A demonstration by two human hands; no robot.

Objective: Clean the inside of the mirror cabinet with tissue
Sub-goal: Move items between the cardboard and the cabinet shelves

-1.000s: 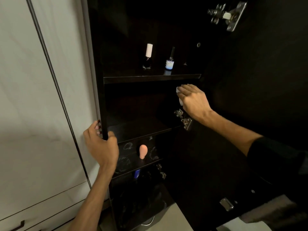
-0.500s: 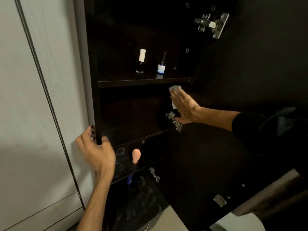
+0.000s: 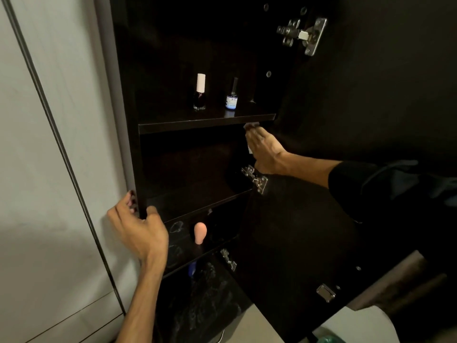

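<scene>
**Mirror cabinet, second bay: tissue pressed under flat right hand**

Writing: the small blue-labelled bottle (image 3: 232, 96) carries print on its label, too small to read. No other legible text.

Containers and contents:
- Dark mirror cabinet (image 3: 128, 95), open, with several shelf bays stacked.
- Top shelf (image 3: 205, 122): a dark nail polish bottle (image 3: 199, 92) with a white cap, upright; the blue-labelled bottle stands near it at its 3 o'clock, dark cap, also upright.
- Second bay: holds nothing but the working hand.
- Third bay: a pink rounded sponge (image 3: 200, 232) standing upright. Pale ring marks show on the dark surface around it.
- Bottom bay: a blue item (image 3: 192, 268), mostly hidden.

Hands:
- Right hand (image 3: 265, 151) reaches into the second bay, at its 2 o'clock corner just under the top shelf. Fingers straight, palm flat, pressing the white tissue (image 3: 251, 125) against the inner side wall. Only slivers of tissue show past the fingertips and below the palm.
- Left hand (image 3: 138, 231) grips the cabinet's front left edge, thumb inside, fingers curled round the outside.

Hardware: a metal hinge (image 3: 303, 35) at 1 o'clock high up; another hinge (image 3: 256, 179) directly at 6 o'clock of the right hand.
</scene>
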